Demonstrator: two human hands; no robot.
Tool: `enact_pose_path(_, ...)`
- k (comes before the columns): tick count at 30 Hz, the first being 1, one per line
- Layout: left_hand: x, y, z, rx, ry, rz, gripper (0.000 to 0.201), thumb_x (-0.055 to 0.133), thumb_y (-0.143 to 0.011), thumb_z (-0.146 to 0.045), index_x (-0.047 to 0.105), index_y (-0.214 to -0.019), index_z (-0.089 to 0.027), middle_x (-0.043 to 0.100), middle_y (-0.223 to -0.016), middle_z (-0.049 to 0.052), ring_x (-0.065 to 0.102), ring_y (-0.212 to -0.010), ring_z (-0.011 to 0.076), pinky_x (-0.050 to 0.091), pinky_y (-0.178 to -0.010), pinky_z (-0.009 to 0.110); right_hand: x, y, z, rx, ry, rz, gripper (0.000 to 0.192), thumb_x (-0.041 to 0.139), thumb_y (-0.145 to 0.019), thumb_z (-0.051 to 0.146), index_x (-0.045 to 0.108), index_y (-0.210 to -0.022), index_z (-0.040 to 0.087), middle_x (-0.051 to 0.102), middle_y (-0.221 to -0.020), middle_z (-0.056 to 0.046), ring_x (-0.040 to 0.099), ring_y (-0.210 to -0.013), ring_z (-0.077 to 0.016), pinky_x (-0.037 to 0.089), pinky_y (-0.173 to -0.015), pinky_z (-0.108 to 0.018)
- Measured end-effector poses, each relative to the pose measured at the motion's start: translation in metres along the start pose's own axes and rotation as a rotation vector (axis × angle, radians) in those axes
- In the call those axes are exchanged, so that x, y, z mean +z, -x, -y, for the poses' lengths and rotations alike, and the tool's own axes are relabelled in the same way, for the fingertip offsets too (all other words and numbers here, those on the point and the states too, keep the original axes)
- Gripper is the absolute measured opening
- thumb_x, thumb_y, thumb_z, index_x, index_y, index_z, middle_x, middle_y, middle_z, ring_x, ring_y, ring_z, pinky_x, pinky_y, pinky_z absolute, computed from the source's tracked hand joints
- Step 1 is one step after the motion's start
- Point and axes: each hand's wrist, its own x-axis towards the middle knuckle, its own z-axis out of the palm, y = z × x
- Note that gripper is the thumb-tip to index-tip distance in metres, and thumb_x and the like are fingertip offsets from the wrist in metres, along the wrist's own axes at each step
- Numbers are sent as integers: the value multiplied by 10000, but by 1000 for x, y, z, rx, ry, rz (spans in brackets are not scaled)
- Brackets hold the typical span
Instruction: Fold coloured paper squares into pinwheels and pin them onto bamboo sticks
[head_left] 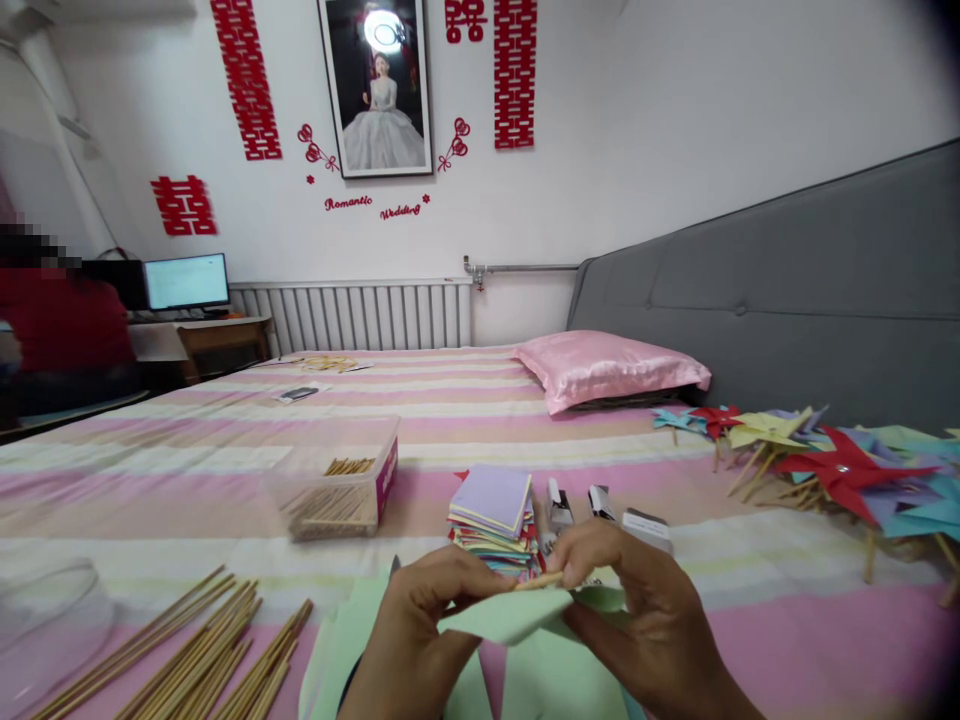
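My left hand (424, 625) and my right hand (645, 605) meet low in the middle of the head view. Between them they pinch a curled piece of pale green paper (517, 617). A short wooden stick (538, 581) lies along its upper edge, with fingertips of both hands on it. Where paper and stick meet is partly hidden by the fingers. Under my hands are more pale green sheets (349, 625). Just beyond stands a stack of coloured paper squares (491, 500), lilac on top. Loose wooden sticks (202, 650) lie left of my hands.
A clear plastic box (337, 500) holds short sticks. Finished paper pinwheels (847, 470) are piled at right. Small boxes (598, 503) sit beyond my right hand. A pink pillow (611, 368) rests by the grey headboard (787, 290). At far left, a person (64, 320) sits near a monitor.
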Motion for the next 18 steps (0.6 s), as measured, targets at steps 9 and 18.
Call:
enact_pose_path(9, 0, 2, 0, 1, -35, -7, 119, 630, -700, -217, 736, -754, -212, 652, -697, 51, 579, -681, 166, 420, -636, 249, -2, 3, 0, 5, 49, 3, 264, 597, -707, 46, 499, -849, 245, 564, -789, 16, 567, -769, -141, 452, -684, -247)
enact_pose_path(18, 4, 1, -1, 10, -62, 17, 115, 618, -718, -229, 732, -708, -219, 617, -648, 27, 543, -654, 147, 394, -621, 229, -2, 6, -5, 62, 61, -40, 220, 576, -736, 72, 506, -842, 252, 550, -793, 19, 548, -760, -134, 432, -674, -234)
